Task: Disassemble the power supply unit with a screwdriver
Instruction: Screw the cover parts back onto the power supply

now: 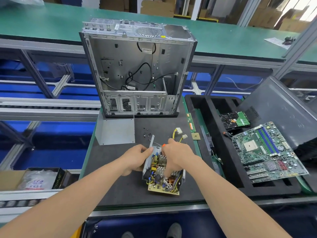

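Observation:
The opened power supply unit (160,170) lies on the dark mat, its circuit board with coils and heat sinks exposed and sliding out toward me. My left hand (137,156) grips the unit's left metal wall. My right hand (176,154) holds an orange-handled screwdriver (163,145) while its fingers reach down onto the board. The unit's grey metal cover (116,132) lies apart, behind and to the left. Yellow wires with white plugs (179,133) trail behind the unit. A few small black screws (146,133) sit on the mat.
An empty computer case (137,71) stands at the back of the mat. At the right, a black foam tray (202,121) holds a motherboard (269,152) and a hard drive (235,120); a grey side panel (283,110) leans there. A cardboard box (39,179) sits lower left.

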### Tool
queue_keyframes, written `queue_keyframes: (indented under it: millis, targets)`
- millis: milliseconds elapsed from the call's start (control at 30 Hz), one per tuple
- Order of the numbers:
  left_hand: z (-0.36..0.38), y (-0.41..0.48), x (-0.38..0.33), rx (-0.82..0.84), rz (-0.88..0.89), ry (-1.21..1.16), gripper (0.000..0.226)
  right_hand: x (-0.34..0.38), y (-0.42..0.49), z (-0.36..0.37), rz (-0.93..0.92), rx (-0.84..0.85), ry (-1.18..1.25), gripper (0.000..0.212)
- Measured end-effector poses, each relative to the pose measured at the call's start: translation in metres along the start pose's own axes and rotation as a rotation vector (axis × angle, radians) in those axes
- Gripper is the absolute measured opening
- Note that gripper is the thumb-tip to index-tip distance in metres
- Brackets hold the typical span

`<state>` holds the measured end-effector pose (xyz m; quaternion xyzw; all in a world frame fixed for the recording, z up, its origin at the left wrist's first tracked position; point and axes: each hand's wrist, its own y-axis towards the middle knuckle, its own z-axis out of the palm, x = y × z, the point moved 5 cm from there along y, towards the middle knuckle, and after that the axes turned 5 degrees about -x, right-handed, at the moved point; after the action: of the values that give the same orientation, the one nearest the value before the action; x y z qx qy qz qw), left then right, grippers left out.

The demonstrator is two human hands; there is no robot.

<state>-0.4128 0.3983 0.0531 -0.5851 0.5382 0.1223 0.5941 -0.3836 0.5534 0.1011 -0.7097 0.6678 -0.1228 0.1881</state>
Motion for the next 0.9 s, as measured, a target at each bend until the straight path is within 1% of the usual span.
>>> queue_keyframes:
  millis: [67,167,267,333,433,533,600,767,833,900]
  targets:
    - [0.001,-0.001,0.001,0.019,0.018,0.002,0.043,0.000,-0.002,0.001,0.008,0.003,0.010,0.081]
    - [-0.004,-0.004,0.001,0.010,0.131,0.142,0.039,0.001,-0.003,0.001,0.014,0.015,0.025,0.075]
    - [-0.006,-0.010,0.001,0.054,0.254,0.209,0.047,0.002,-0.004,0.002,0.015,0.032,0.053,0.070]
    - [-0.007,-0.017,-0.002,0.085,0.354,0.242,0.049,0.003,-0.007,0.003,0.020,0.014,0.051,0.072]
    - [-0.005,-0.026,-0.004,0.131,0.485,0.381,0.042,0.005,-0.012,0.005,0.030,-0.022,0.051,0.079]
    - [-0.006,-0.030,-0.005,0.128,0.499,0.405,0.032,0.004,-0.017,0.003,0.035,-0.026,0.077,0.078]
    - [-0.007,-0.031,-0.007,0.107,0.500,0.398,0.031,0.003,-0.019,0.000,0.034,-0.017,0.103,0.079]
    - [-0.005,-0.033,-0.007,0.148,0.589,0.610,0.023,-0.001,-0.023,-0.006,0.044,-0.005,0.228,0.082]
    - [-0.007,-0.034,-0.007,0.192,0.603,0.628,0.033,-0.003,-0.025,-0.006,0.043,0.002,0.249,0.081]
    - [-0.009,-0.037,-0.007,0.245,0.627,0.704,0.045,-0.003,-0.026,-0.004,0.048,0.002,0.248,0.082]
